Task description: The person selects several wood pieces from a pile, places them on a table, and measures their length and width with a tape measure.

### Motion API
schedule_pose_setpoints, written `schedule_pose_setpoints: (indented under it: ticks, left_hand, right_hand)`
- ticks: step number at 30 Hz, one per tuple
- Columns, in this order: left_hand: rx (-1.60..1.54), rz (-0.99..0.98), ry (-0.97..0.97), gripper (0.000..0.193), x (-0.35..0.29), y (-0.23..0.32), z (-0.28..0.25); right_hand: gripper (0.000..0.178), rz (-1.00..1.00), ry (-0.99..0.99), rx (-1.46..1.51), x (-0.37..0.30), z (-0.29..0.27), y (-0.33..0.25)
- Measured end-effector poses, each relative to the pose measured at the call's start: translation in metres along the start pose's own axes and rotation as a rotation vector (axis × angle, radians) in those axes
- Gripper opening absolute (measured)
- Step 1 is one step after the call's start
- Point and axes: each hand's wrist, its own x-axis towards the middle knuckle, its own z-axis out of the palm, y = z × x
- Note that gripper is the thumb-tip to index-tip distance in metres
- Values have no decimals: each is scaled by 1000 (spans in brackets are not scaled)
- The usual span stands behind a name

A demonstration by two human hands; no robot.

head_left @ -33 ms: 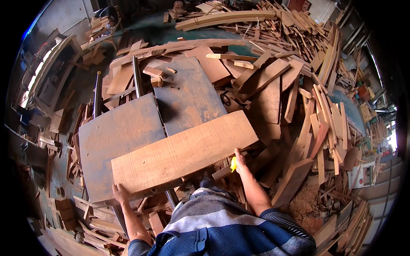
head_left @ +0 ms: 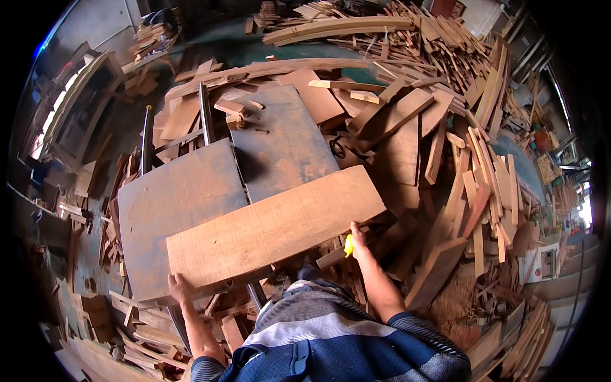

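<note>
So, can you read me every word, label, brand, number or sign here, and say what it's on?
None can be read.
White box at the right: marks too small and blurred to read.
Wooden board: no lettering shows on its top.
Dusty grey tabletop: no lettering visible.

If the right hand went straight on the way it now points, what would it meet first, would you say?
Most likely the plank: the right hand is at its near long edge, close to the right end, though depth there is hard to judge.
</note>
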Motion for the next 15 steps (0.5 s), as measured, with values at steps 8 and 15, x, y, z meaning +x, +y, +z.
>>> schedule_pose_setpoints:
  ticks: [8, 15]
  left_hand:
    - [50, -47, 29, 37, -3, 25, 4]
    - [61, -144, -44, 46, -2, 12, 8]
  right_hand:
    - [69, -16, -68, 61, 20, -17, 14]
    - [66, 47, -117, 54, 26, -24, 16]
